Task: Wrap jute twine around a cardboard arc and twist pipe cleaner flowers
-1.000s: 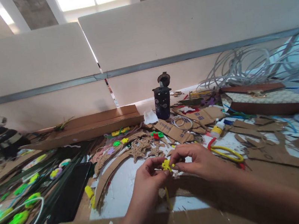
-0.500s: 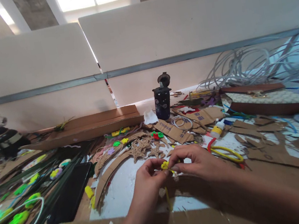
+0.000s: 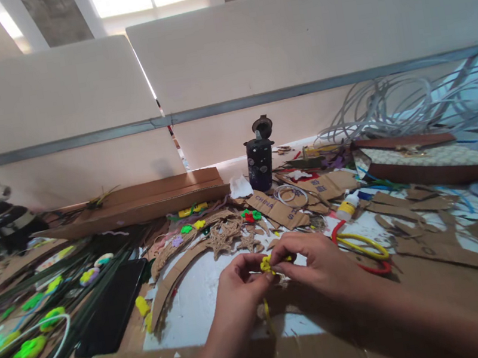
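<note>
A small yellow fuzzy piece (image 3: 266, 264) is pinched between the fingers of both hands, low in the middle of the view. My left hand (image 3: 242, 284) grips its left side, and my right hand (image 3: 309, 261) holds it from the right. A yellow strand (image 3: 267, 313) hangs below the fingers. Behind the hands lie a twine-wrapped star (image 3: 222, 239) and a curved cardboard strip (image 3: 176, 273) on a white sheet (image 3: 200, 306). Yellow and red pipe cleaners (image 3: 365, 245) form loops beside my right wrist.
A dark bottle (image 3: 259, 163) with its lid raised stands at the back. Around it are a long cardboard tray (image 3: 147, 201), a glue bottle (image 3: 347, 206), cardboard scraps and a patterned bag (image 3: 430, 157). A black tablet (image 3: 112, 308) and fuzzy flowers (image 3: 30, 350) lie left.
The yellow piece has shifted slightly between my fingertips and shows a bit more. More of the red pipe cleaner is visible beside my right wrist.
</note>
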Available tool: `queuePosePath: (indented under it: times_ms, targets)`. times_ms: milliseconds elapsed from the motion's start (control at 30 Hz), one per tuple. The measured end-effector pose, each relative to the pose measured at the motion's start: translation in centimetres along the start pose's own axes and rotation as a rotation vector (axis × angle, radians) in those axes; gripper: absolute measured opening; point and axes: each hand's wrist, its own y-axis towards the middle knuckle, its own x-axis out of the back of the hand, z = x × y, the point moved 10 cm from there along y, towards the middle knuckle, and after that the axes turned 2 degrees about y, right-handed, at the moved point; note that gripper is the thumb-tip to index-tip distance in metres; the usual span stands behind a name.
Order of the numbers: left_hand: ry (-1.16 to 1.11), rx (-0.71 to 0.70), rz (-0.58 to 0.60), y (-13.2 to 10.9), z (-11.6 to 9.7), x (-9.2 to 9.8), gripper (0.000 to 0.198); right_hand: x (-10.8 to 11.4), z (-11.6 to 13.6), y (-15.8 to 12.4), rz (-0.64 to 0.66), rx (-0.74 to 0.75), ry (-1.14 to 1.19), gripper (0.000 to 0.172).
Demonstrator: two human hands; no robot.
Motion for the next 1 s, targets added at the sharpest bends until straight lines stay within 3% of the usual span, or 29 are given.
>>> queuePosePath:
  times_ms: [400,733,1000]
  targets:
    - [0.066,-0.040,0.033,0.1,0.2,0.0,0.026,-0.1,0.4,-0.7,-0.046,0.052,-0.092,0.014]
    - [-0.051,0.047,0.002,-0.1,0.5,0.1,0.030,-0.4,-1.7,-0.3,-0.038,-0.137,0.184,0.007]
    - [-0.012,0.000,-0.016,0.2,0.6,0.6,0.029,-0.7,-2.2,-0.1,0.023,-0.209,0.123,0.004]
